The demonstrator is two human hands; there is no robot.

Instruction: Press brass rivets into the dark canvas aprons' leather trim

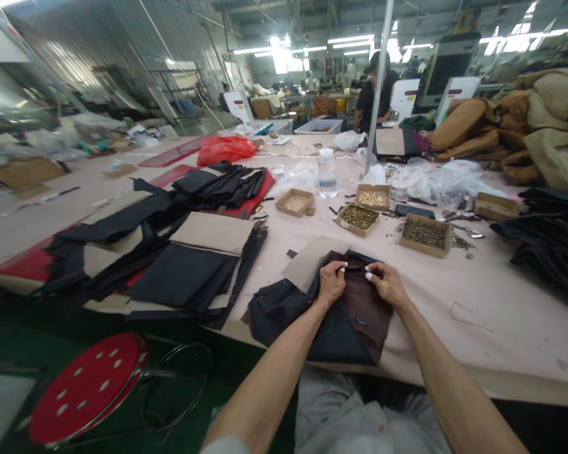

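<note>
A dark fabric piece [284, 312] with a brown lining [373, 315] and a small label lies bunched at the table's front edge before me. White coverings show on the fingertips of both hands. My left hand [332, 282] is closed in a pinch at the upper part of this piece, at one end of a small dark strip [355, 269]. Across from it, my right hand [387, 284] pinches at the lining's upper right side; what lies between its fingertips is too small to make out. A beige flap [312, 258] sticks out beyond my left hand.
Small boxes of metal fittings [425, 236] stand behind the work, near a clear plastic bottle [327, 176]. Stacked dark fabric pieces [184, 271] lie left, more dark fabric [549, 246] right. A red stool [88, 388] stands front left. One person [376, 94] is across the table.
</note>
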